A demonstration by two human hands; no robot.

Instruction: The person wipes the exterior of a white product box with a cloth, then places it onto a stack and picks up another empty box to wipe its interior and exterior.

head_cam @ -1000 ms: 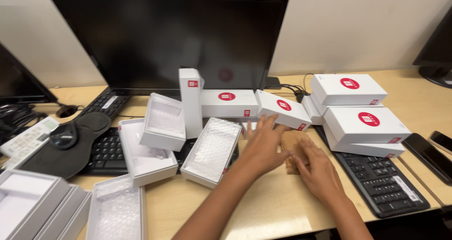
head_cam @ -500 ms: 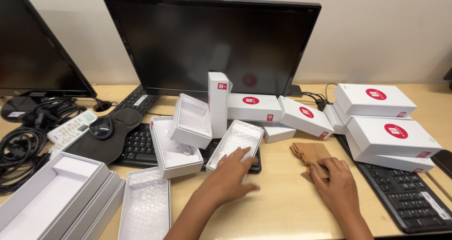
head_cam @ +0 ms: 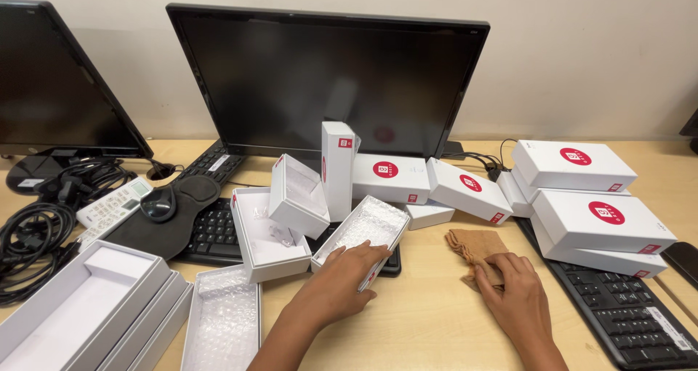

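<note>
Near the desk's front edge, the left hand curls its fingers around a bubble-wrap-lined box tray while the right hand presses flat on a tan cloth pouch; several trays lie open and unpacked, sealed white boxes remain stacked.

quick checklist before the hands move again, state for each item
1. Left hand has a hold on the open box lined with bubble wrap: ok, fingers curl over its near edge.
2. Right hand on the brown cloth: ok, fingertips press its near end.
3. Open box lies flat: not ok, its far end rests up on the keyboard.
4. Box holds only bubble wrap: cannot tell, the wrap may cover something.
5. Upright box behind it is steady: cannot tell, it stands on end among leaning boxes.
6. Bare desk between the hands: ok.
</note>
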